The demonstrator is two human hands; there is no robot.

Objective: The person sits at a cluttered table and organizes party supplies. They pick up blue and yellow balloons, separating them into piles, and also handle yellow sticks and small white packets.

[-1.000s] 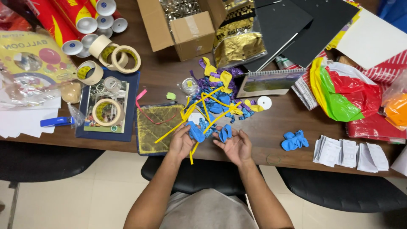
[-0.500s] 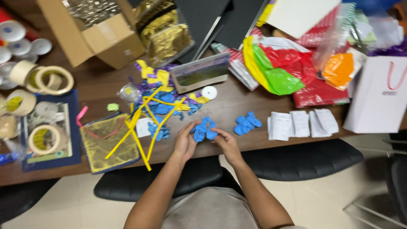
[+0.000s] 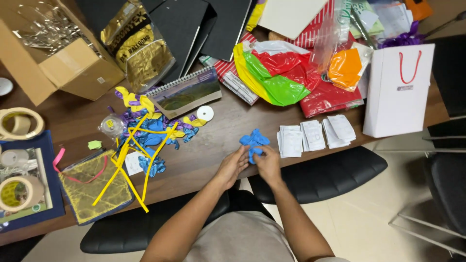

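Both hands meet at the blue balloon pile near the surface's edge

Rightward along the dark wooden surface (image 3: 218, 131) is where the hands and the view have shifted since half a second ago: the clutch of limp blue rubber balloons they carried now sits with the small heap of limp blue rubber balloons (image 3: 254, 142) that lay apart before, forming one pile. The left hand (image 3: 233, 167) pinches the near side of that pile between thumb and fingertips; the right hand (image 3: 267, 163) touches its right side, its grip closed on blue rubber, fingers curled.

Just beside the pile to the right lie folded white paper slips (image 3: 314, 136) in a loose row. A white paper gift bag with red cord handles (image 3: 398, 90) lies beyond them, near the far corner. To the left, well apart from the hands, a tangle of long yellow balloons mixed with blue and purple ones (image 3: 145, 131) spreads beside a gold quilted pouch (image 3: 94, 187). Behind it sit a spiral-bound notebook (image 3: 184, 92), an open brown cardboard box (image 3: 58, 53), black folders (image 3: 204, 24) and crumpled red, green and yellow plastic sheeting (image 3: 281, 73). Rolls of beige masking tape (image 3: 19, 123) show at the left edge.

Black office chairs (image 3: 320, 174) stand tucked under the near edge, over a pale tiled floor (image 3: 369, 223).
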